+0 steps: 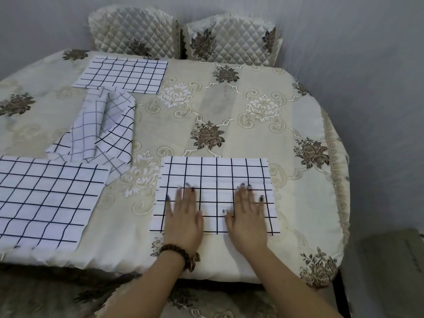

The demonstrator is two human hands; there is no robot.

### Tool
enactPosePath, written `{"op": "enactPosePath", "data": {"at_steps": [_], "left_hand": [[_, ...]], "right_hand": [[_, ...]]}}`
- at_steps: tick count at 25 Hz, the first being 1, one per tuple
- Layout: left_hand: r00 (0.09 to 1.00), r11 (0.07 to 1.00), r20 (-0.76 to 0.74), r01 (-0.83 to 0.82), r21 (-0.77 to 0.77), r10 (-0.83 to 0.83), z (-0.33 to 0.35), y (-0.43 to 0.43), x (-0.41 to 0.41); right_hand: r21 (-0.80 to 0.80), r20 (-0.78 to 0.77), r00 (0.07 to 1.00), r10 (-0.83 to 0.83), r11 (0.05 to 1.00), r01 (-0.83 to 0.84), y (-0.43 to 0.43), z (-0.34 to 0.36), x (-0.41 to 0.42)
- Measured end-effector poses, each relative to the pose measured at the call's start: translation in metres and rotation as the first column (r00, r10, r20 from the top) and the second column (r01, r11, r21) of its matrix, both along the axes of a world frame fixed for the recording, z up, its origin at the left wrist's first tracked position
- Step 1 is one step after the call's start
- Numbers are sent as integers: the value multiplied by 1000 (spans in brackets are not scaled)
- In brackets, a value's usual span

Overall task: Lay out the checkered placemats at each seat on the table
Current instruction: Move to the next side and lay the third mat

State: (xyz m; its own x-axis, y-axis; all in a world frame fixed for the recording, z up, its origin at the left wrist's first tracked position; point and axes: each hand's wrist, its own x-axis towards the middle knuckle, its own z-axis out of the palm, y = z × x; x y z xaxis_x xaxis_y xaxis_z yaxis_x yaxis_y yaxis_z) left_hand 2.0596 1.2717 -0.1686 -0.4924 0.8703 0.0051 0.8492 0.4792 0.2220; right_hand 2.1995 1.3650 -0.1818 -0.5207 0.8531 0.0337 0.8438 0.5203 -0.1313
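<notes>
a floral tablecloth (229, 106) covers the rounded table against a grey wall, two quilted chairs (181, 35) behind. both hands, left hand (184, 216) and right hand (249, 218), lie flat, fingers spread, gripping nothing, on the near placemat (215, 173) by the front edge. bare cloth lies to its right.
</notes>
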Motion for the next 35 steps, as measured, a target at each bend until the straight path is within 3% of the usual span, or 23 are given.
{"op": "enactPosePath", "data": {"at_steps": [2, 4, 7, 19, 22, 24, 26, 28, 30, 32, 35], "left_hand": [[993, 997, 89, 78, 9, -78, -3, 9, 27], [986, 992, 147, 94, -82, -81, -9, 9, 34], [993, 990, 40, 112, -86, -109, -26, -2, 22], [988, 975, 66, -122, -188, 137, -25, -41, -28], [962, 984, 223, -132, -117, 155, -13, -39, -32], [857, 945, 457, -313, 93, 239, 9, -38, -43], [640, 795, 692, -586, 157, 334, 26, -39, -64], [344, 668, 881, -743, 43, 325, 34, -43, -85], [118, 647, 959, -758, -80, 258, 33, -48, -95], [75, 699, 964, -704, -130, 255, 30, -49, -91], [20, 664, 973, -734, -142, 230, 29, -48, -80]], "right_hand": [[-71, 12, 998, 57, 996, -56, -19, -4, -20], [-139, 24, 998, 54, 989, -50, -28, -9, -23], [-141, 23, 999, 38, 989, -35, -26, -17, -9], [-190, 111, 991, -72, 978, 92, -5, -9, 60], [-305, -42, 997, -72, 951, 56, 2, 2, 59], [-380, -317, 921, -227, 920, 96, 12, 21, 62], [-511, -503, 707, -497, 831, 221, 31, 35, 73], [-741, -481, 460, -746, 626, 241, 48, 42, 86], [-865, -396, 312, -864, 465, 190, 56, 41, 93], [-911, -352, 243, -904, 390, 132, 56, 39, 93], [-930, -340, 201, -919, 360, 72, 47, 44, 88]]}}
